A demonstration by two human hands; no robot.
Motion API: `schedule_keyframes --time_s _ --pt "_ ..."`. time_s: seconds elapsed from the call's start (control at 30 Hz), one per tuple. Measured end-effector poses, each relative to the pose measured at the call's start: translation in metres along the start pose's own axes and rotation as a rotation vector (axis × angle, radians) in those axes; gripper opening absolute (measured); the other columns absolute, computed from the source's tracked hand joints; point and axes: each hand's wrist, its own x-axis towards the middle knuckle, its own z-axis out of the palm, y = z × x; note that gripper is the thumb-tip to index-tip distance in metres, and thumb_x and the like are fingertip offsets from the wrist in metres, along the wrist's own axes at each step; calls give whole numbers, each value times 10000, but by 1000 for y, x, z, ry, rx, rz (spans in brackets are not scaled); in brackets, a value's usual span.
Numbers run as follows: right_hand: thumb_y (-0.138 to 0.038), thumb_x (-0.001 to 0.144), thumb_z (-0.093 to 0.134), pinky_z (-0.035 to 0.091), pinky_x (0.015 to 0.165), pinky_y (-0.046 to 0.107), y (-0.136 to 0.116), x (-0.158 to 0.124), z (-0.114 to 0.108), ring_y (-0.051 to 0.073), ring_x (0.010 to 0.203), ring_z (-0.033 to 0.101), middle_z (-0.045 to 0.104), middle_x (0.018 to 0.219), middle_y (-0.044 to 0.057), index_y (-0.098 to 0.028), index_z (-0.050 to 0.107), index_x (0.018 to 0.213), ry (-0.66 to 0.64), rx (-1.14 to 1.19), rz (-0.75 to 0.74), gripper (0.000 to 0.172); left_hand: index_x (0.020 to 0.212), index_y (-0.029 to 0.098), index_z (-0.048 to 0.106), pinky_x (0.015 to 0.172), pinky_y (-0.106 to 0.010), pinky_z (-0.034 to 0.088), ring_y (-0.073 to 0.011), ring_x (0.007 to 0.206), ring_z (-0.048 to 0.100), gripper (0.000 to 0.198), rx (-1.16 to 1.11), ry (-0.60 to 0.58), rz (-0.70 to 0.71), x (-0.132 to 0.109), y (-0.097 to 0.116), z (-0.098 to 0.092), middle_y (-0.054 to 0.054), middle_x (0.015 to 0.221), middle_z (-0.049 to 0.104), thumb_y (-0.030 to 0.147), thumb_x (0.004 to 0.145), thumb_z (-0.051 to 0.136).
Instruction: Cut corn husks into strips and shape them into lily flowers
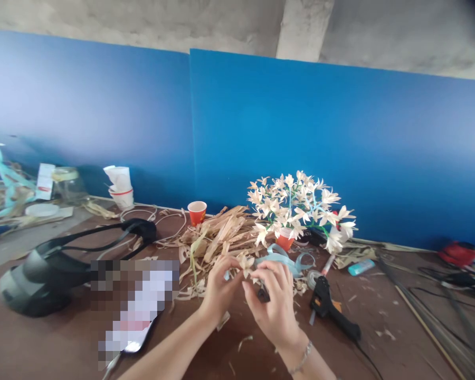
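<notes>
A small cream husk flower [246,263] is held up in front of me between both hands. My left hand [221,285] pinches it from the left with thumb and fingertips. From the right, my right hand [275,295], a bracelet on its wrist, has curled fingers closed at the petals. Just beyond stands a bunch of similar flowers [291,203] on green and blue stems in a red paper cup [285,241]. A heap of dried husks [225,232] lies behind my left hand, and light blue ribbon [287,258] curls behind my right.
A black glue gun [332,309] with a cord lies right of my hands. At left are a phone [142,311], partly pixelated, and a grey-black headset [43,277]. Another red paper cup [197,212] stands by the blue partition [237,126]. Husk scraps litter the brown table [206,353].
</notes>
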Motion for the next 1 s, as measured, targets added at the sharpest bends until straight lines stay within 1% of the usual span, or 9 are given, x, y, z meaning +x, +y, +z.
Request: schedule_keyframes --time_s 0.1,0.17,0.3,0.4,0.6,0.73,0.87,0.93,1.0 --pt "-199 815 468 395 765 342 11 4 -3 197 839 531 572 846 55 -193 502 833 38 16 104 39 661 171 565 593 -236 381 -121 577 495 148 -199 7 -265 3 -1 -1 22 604 548 289 672 654" --pt "-198 809 449 409 710 310 23 6 -6 185 750 560 597 767 42 -194 517 804 -46 -36 221 68 660 171 551 561 -218 356 -98 538 463 200 -351 11 -385 6 -2 -2 37 579 527 328 660 675" --pt "-254 750 513 369 541 255 47 6 -15 173 594 585 608 598 8 -206 576 702 -529 -177 453 92 643 167 571 655 -215 367 -108 644 511 229 -550 53 -472 12 -7 -4 25 649 574 323 600 733" --pt "-282 668 590 364 543 259 51 1 -15 199 641 602 632 641 26 -197 598 774 -722 -268 498 136 653 162 611 696 -229 369 -125 686 530 227 -591 49 -523 14 -12 -6 9 669 600 310 562 757" --pt "-172 659 534 401 658 315 37 -1 -8 285 858 610 665 878 122 -163 583 904 -816 -418 488 250 703 143 665 642 -216 358 -99 629 481 189 -626 2 -544 16 -14 -9 3 658 586 286 602 737" --pt "-105 620 509 398 711 309 42 0 -9 269 900 598 655 916 118 -150 576 999 -790 -391 468 387 630 140 647 621 -206 355 -86 597 466 172 -665 12 -555 20 -9 -11 16 612 568 261 569 753" --pt "-119 585 528 386 643 273 55 2 -14 214 764 597 644 753 43 -184 601 969 -777 -212 469 396 613 150 631 663 -224 373 -113 655 531 173 -646 20 -595 25 -10 -17 -6 681 629 255 556 756" --pt "-117 573 534 369 565 240 61 2 -15 169 648 572 609 665 6 -193 605 955 -790 -73 495 396 611 155 621 724 -245 383 -153 754 574 179 -639 21 -606 27 -13 -20 -28 744 661 257 553 756" --pt "-115 577 534 364 528 217 65 2 -17 141 605 553 596 664 -4 -196 616 952 -804 67 528 393 603 157 609 786 -272 382 -197 860 589 195 -643 30 -605 28 -16 -23 -49 796 679 258 539 763"
